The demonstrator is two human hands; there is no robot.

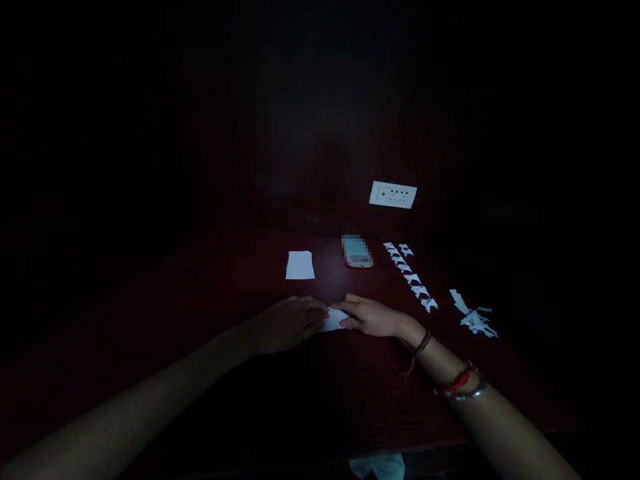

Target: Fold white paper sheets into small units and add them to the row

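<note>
A small white piece of paper (334,320) lies on the dark red-brown table (225,293), pinned between both hands. My left hand (285,325) rests on its left side with the fingers pressed down on it. My right hand (373,317) holds its right edge, fingers close together and flat on the paper. Red thread and a bangle circle my right wrist. Most of the paper is hidden under the fingers.
A white paper rectangle (300,265) and a phone (357,251) lie farther back. To the right runs a row of several small folded white paper shapes (411,276), then a heap of paper scraps (475,320). A white wall socket (393,195) sits behind. The surroundings are dark.
</note>
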